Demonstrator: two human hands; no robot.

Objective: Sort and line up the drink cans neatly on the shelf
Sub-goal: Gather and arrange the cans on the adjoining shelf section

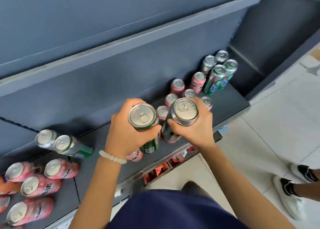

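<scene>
My left hand (126, 133) grips a green can (142, 117) from the side, lifted above the grey shelf (107, 138). My right hand (195, 126) grips a dark can (183, 111) with a pink and green lower body, held close beside the green one. Behind my hands stand several pink cans (177, 86) in a loose cluster. Green and silver cans (217, 78) are grouped at the shelf's right end. Two silver-green cans (63, 144) stand at the left, and several pink cans (41, 185) crowd the near left corner. A pink can (136, 156) shows partly under my left wrist.
The shelf's back panel (103, 72) rises behind the cans, with an upper shelf edge (121, 39) above. Red packets (161, 169) sit on a lower shelf below the front rail. Another person's feet in white and black shoes (290, 194) stand on the tiled floor at the right.
</scene>
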